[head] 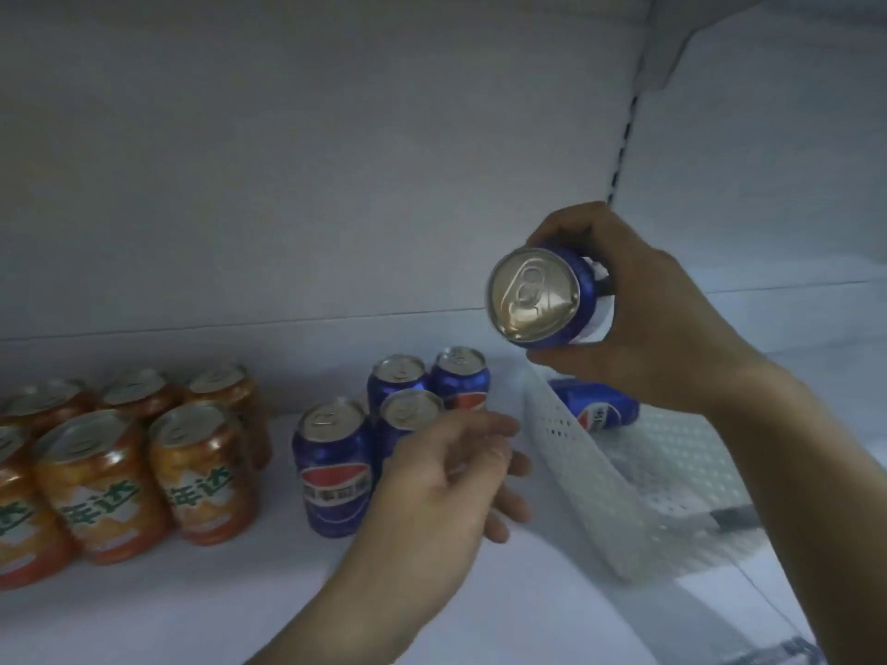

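Fingers of my right hand [638, 319] curl round a blue can [537, 295], lid toward me, above the white basket [576, 453], probably to join the 4 standing cans [408, 410] beside my open, empty left hand [441, 491].

Bare hands, left hand [446, 477], right hand [638, 319], bare forearms [787, 472]

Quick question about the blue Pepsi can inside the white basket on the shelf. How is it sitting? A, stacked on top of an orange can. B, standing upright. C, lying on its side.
C: the basket's Pepsi can lies on its side inside the white perforated basket, while the right hand grips the raised Pepsi can in the air.
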Available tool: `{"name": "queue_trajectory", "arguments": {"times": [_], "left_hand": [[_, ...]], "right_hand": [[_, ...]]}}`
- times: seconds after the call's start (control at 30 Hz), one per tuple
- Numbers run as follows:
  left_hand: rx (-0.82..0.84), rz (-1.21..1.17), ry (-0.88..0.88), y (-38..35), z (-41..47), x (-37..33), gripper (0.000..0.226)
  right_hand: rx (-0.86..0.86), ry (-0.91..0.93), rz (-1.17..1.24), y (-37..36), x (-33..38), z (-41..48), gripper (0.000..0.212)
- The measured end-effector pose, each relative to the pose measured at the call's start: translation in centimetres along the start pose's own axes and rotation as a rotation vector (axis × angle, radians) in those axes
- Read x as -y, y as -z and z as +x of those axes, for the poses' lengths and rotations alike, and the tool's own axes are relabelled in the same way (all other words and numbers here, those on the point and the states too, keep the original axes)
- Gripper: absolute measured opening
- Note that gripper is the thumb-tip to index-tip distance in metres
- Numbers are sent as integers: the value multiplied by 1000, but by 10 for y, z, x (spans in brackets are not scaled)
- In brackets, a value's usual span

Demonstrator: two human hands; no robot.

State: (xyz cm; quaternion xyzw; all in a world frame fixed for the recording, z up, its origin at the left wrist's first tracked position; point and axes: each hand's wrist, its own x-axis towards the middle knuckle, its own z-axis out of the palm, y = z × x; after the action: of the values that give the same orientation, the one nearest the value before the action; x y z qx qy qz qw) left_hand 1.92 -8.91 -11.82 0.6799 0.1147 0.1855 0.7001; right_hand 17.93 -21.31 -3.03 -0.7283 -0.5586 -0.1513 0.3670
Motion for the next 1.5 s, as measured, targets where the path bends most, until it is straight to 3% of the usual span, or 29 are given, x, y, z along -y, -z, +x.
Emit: {"name": "queue_trajectory", "arguments": {"times": [0.13, 0.23, 0.4, 0.5, 0.7, 0.9, 1.13, 1.33, 1.5], "left_hand": [[-27, 18, 132, -42, 34, 5, 10], [-68, 29, 197, -68, 58, 14, 22], [-136, 10, 274, -88, 82, 25, 42], [-139, -18, 301, -88, 91, 30, 40], [-144, -94, 322, -85, 90, 32, 25], [-123, -181, 377, -85, 83, 25, 15], [-156, -191, 372, -88, 84, 24, 24], [-208, -186, 368, -86, 79, 25, 24], [-225, -154, 359, -74, 65, 8, 6]], "right_hand": [[3, -120, -130, 24, -42, -15, 77], [49, -239, -230, 31, -72, -24, 74], [319, -371, -329, 16, -111, -35, 67], [477, -394, -346, 1, -120, -40, 67], [605, -406, -351, -16, -120, -44, 58], [695, -491, -337, -15, -121, -51, 76], [698, -505, -309, -11, -121, -49, 85], [633, -500, -291, -2, -111, -41, 81], [481, -375, -301, 10, -79, -26, 59]]}}
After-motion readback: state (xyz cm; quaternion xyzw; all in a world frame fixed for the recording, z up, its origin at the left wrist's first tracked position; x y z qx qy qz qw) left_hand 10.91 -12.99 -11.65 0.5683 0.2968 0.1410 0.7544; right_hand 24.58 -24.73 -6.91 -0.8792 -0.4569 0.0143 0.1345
